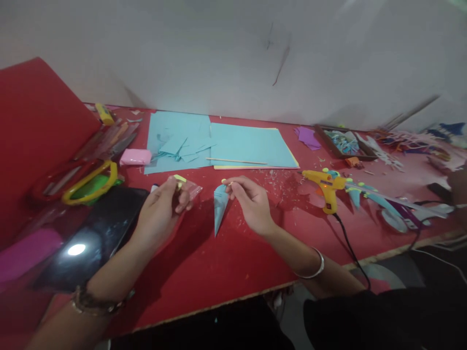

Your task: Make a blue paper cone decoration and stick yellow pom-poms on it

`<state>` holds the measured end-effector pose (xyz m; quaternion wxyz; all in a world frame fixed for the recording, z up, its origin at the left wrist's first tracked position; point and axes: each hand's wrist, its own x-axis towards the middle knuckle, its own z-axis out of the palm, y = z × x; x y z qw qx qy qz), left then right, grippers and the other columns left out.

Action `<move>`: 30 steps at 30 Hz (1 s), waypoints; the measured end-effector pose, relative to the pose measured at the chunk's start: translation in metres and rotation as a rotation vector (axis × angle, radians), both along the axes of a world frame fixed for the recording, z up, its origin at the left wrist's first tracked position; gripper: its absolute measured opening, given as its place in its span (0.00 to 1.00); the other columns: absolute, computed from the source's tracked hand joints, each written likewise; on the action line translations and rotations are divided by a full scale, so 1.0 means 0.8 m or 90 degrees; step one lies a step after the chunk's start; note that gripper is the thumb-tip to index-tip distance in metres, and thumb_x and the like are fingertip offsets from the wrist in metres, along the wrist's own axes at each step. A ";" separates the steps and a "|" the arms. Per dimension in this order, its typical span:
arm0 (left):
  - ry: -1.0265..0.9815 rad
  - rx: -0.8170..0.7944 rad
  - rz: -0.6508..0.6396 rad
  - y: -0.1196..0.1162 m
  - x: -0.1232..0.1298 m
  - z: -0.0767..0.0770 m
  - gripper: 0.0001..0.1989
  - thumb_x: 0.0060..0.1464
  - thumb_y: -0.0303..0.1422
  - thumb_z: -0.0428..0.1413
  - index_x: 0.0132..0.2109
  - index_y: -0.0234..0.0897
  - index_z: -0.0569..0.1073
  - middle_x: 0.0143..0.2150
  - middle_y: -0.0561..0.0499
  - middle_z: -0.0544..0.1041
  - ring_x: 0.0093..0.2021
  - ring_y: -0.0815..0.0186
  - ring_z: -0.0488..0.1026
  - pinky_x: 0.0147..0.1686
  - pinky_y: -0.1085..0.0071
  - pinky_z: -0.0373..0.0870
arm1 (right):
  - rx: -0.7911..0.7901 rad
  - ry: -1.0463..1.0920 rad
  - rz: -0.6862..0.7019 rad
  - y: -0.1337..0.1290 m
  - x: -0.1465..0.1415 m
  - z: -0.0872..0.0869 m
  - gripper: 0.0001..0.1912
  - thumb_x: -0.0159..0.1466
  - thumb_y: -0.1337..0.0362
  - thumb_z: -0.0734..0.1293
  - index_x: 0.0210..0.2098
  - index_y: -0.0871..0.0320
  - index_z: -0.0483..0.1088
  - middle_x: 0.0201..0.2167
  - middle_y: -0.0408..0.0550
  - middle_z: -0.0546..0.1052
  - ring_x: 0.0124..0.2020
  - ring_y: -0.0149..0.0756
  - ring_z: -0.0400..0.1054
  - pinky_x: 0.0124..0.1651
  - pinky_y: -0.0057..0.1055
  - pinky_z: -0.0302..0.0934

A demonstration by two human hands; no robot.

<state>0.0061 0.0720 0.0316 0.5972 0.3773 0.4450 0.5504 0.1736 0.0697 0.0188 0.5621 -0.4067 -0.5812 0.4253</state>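
My left hand (pixel 164 204) is closed on a small yellow piece (pixel 179 179), above the red table, with a clear plastic packet (pixel 195 190) beside its fingertips. A pinch of my right hand (pixel 251 200) holds a tiny pale yellow bit (pixel 229 183) at the top of a blue paper cone (pixel 220 209). The cone's tip points toward the table's front edge. Whether my right fingers also touch the cone is hard to tell.
Blue sheets (pixel 248 141) with a thin stick (pixel 237 161) lie behind my hands. A yellow glue gun (pixel 326 187) with a black cord is at right. A dark glossy tablet-like object (pixel 91 248), yellow-handled scissors (pixel 69 197) and a pink block (pixel 135 157) are at left.
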 end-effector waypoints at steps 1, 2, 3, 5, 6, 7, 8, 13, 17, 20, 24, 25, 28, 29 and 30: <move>-0.009 0.009 -0.006 -0.001 0.000 0.000 0.20 0.51 0.43 0.53 0.19 0.36 0.62 0.15 0.59 0.56 0.16 0.75 0.50 0.20 0.77 0.57 | -0.020 0.010 0.005 0.001 0.000 -0.001 0.08 0.61 0.62 0.61 0.33 0.55 0.72 0.26 0.41 0.70 0.26 0.25 0.64 0.31 0.26 0.62; -0.004 0.021 -0.014 -0.001 0.001 0.000 0.21 0.51 0.43 0.53 0.18 0.36 0.60 0.14 0.59 0.55 0.16 0.75 0.49 0.20 0.76 0.56 | -0.039 0.019 0.011 0.002 -0.001 -0.002 0.07 0.60 0.62 0.62 0.33 0.55 0.72 0.26 0.41 0.71 0.26 0.26 0.64 0.31 0.27 0.62; 0.015 0.034 -0.021 -0.002 0.001 -0.001 0.21 0.51 0.43 0.53 0.18 0.36 0.59 0.15 0.59 0.54 0.16 0.75 0.49 0.19 0.76 0.55 | -0.056 0.031 0.017 0.003 -0.001 -0.003 0.06 0.58 0.62 0.63 0.32 0.55 0.72 0.26 0.41 0.72 0.26 0.26 0.65 0.32 0.27 0.63; 0.061 0.052 -0.029 -0.002 0.002 -0.003 0.21 0.51 0.40 0.54 0.17 0.36 0.57 0.15 0.59 0.54 0.17 0.75 0.50 0.20 0.76 0.54 | -0.082 0.059 0.025 0.005 -0.002 -0.005 0.04 0.55 0.63 0.66 0.30 0.55 0.71 0.27 0.41 0.73 0.27 0.26 0.65 0.33 0.27 0.63; 0.081 0.055 -0.033 -0.002 0.002 -0.005 0.21 0.52 0.39 0.54 0.17 0.36 0.57 0.15 0.59 0.54 0.17 0.75 0.51 0.20 0.76 0.54 | -0.088 0.072 0.024 0.006 -0.002 -0.005 0.04 0.54 0.63 0.67 0.29 0.55 0.71 0.27 0.41 0.73 0.27 0.26 0.66 0.33 0.27 0.63; 0.096 0.053 -0.037 -0.002 0.002 -0.006 0.20 0.52 0.38 0.54 0.18 0.36 0.58 0.15 0.58 0.55 0.18 0.74 0.52 0.20 0.75 0.54 | -0.091 0.082 0.021 0.007 -0.002 -0.005 0.04 0.52 0.63 0.68 0.28 0.55 0.70 0.27 0.40 0.73 0.27 0.27 0.66 0.33 0.27 0.63; 0.106 0.050 -0.042 -0.002 0.002 -0.007 0.18 0.53 0.36 0.53 0.19 0.36 0.61 0.16 0.58 0.56 0.18 0.74 0.53 0.20 0.75 0.53 | -0.091 0.091 0.019 0.007 -0.002 -0.006 0.05 0.51 0.63 0.69 0.27 0.56 0.69 0.26 0.40 0.72 0.27 0.27 0.66 0.33 0.27 0.63; 0.149 0.051 -0.075 -0.003 0.002 -0.010 0.10 0.57 0.33 0.47 0.32 0.36 0.71 0.22 0.56 0.62 0.20 0.74 0.56 0.21 0.75 0.53 | -0.109 0.117 0.031 0.012 0.001 -0.010 0.05 0.52 0.63 0.69 0.28 0.55 0.69 0.25 0.39 0.72 0.27 0.26 0.66 0.32 0.26 0.63; 0.151 0.074 -0.085 -0.001 0.004 -0.018 0.09 0.54 0.29 0.48 0.38 0.37 0.72 0.27 0.55 0.64 0.24 0.74 0.59 0.27 0.74 0.58 | -0.129 0.137 0.056 0.013 0.002 -0.014 0.07 0.59 0.60 0.64 0.33 0.55 0.72 0.28 0.42 0.75 0.26 0.25 0.67 0.35 0.28 0.64; 0.143 0.083 -0.080 0.000 0.006 -0.022 0.08 0.54 0.29 0.48 0.37 0.38 0.71 0.24 0.56 0.61 0.22 0.73 0.57 0.24 0.74 0.56 | -0.139 0.170 0.058 0.012 0.002 -0.014 0.07 0.58 0.59 0.64 0.29 0.56 0.70 0.26 0.41 0.74 0.25 0.24 0.66 0.34 0.27 0.64; 0.152 0.081 -0.088 0.000 0.007 -0.022 0.09 0.56 0.34 0.46 0.38 0.37 0.69 0.18 0.59 0.53 0.18 0.73 0.50 0.18 0.75 0.48 | -0.145 0.171 0.055 0.012 0.001 -0.009 0.08 0.54 0.59 0.68 0.25 0.57 0.66 0.21 0.39 0.73 0.22 0.24 0.65 0.30 0.26 0.63; 0.168 0.081 -0.088 -0.001 0.007 -0.022 0.10 0.56 0.36 0.46 0.38 0.37 0.69 0.18 0.60 0.52 0.18 0.72 0.50 0.18 0.75 0.48 | -0.148 0.168 0.057 0.012 0.001 -0.008 0.08 0.53 0.60 0.68 0.25 0.57 0.66 0.21 0.39 0.73 0.21 0.24 0.65 0.29 0.26 0.64; 0.251 0.074 -0.070 -0.001 0.004 -0.021 0.12 0.54 0.39 0.47 0.36 0.37 0.70 0.20 0.58 0.56 0.20 0.71 0.52 0.20 0.75 0.51 | -0.165 0.169 0.088 0.011 0.001 -0.006 0.07 0.52 0.61 0.69 0.28 0.56 0.69 0.25 0.41 0.76 0.24 0.26 0.69 0.34 0.29 0.67; 0.284 0.073 -0.064 -0.001 0.004 -0.021 0.12 0.54 0.40 0.47 0.36 0.37 0.70 0.21 0.57 0.59 0.21 0.70 0.55 0.21 0.75 0.53 | -0.172 0.175 0.102 0.011 0.001 -0.006 0.07 0.52 0.61 0.69 0.29 0.56 0.69 0.27 0.41 0.77 0.26 0.27 0.71 0.36 0.30 0.67; 0.318 0.079 -0.063 0.000 0.003 -0.022 0.12 0.54 0.40 0.47 0.36 0.38 0.71 0.24 0.56 0.62 0.24 0.69 0.58 0.24 0.74 0.56 | -0.179 0.182 0.113 0.011 0.001 -0.007 0.07 0.53 0.61 0.69 0.30 0.56 0.70 0.29 0.42 0.77 0.28 0.28 0.71 0.38 0.31 0.68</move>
